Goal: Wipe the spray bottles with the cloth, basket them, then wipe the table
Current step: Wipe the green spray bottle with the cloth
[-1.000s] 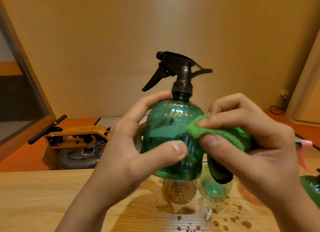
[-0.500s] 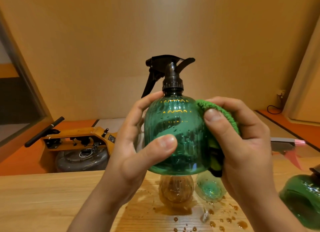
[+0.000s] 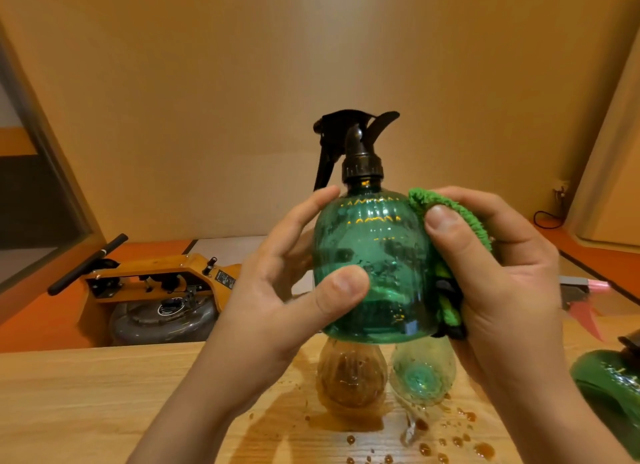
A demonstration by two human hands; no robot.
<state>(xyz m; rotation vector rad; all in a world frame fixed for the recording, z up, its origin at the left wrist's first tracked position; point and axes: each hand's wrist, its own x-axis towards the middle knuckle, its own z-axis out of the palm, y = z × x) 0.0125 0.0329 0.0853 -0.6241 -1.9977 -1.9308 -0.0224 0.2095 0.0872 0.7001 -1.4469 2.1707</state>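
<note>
A teal ribbed spray bottle (image 3: 370, 256) with a black trigger head is held upright above the table. My left hand (image 3: 277, 290) grips its left side, thumb across the front. My right hand (image 3: 498, 280) holds a green cloth (image 3: 446, 204) pressed against the bottle's right side. Below it an amber bottle (image 3: 349, 377) and a clear greenish bottle (image 3: 422, 377) rest on the wet wooden table (image 3: 86, 404). Another green bottle (image 3: 613, 384) lies at the right edge.
Drops and a puddle of brownish liquid (image 3: 450, 443) lie on the table near the bottles. A pink-tipped sprayer (image 3: 585, 290) shows at the right. Beyond the table's far edge stands an orange machine (image 3: 159, 280) on the floor. A plain wall is behind.
The bottle has turned, so its trigger head now points away to the left. My right hand with the cloth slid from the bottle's front round to its right side.
</note>
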